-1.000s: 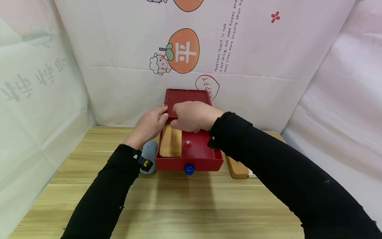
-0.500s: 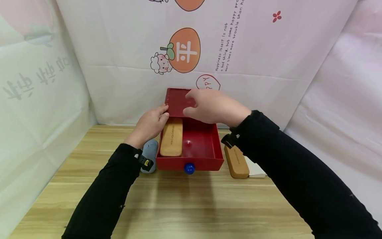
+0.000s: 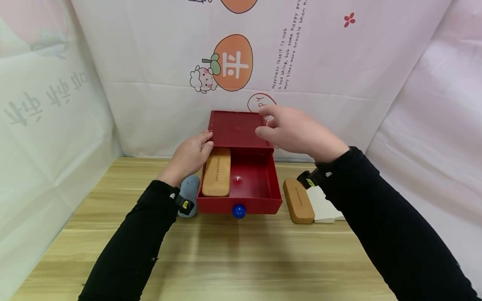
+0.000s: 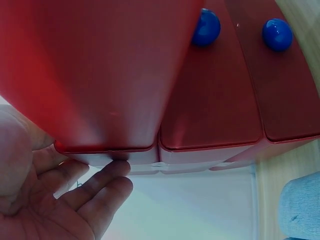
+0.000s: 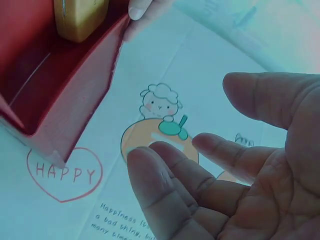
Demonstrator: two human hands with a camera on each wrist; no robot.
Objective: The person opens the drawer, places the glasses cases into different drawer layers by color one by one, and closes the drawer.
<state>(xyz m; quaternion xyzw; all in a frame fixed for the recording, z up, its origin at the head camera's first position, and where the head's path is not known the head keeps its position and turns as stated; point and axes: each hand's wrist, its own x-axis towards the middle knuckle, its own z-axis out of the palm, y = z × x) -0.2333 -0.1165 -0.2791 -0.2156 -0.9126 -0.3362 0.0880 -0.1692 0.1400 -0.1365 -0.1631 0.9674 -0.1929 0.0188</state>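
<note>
A red drawer cabinet [image 3: 237, 129] stands against the back cloth with its top drawer [image 3: 253, 179] pulled out. Inside, along the drawer's left side, lies a tan rounded case [image 3: 216, 172] with small printed lettering. My left hand [image 3: 187, 161] rests at the cabinet's left side, its fingers reaching along the wall near the top corner. Off the cabinet's upper right corner, my right hand [image 3: 299, 130] hangs in the air, fingers loosely bent and nothing between them. In the left wrist view, two blue knobs [image 4: 277, 35] show on the cabinet's front.
Right of the cabinet, a second tan case [image 3: 298, 201] lies on the wooden table [image 3: 241, 259] beside white paper [image 3: 324, 204]. A blue-grey rounded object [image 3: 189, 190] sits at the left, partly behind my wrist. Printed white cloth [image 3: 158, 104] walls off the back and sides.
My right hand has moved right, from over the drawer's back and cabinet top to beyond the cabinet's right corner, uncovering the drawer's inside. The left hand has stayed in place.
</note>
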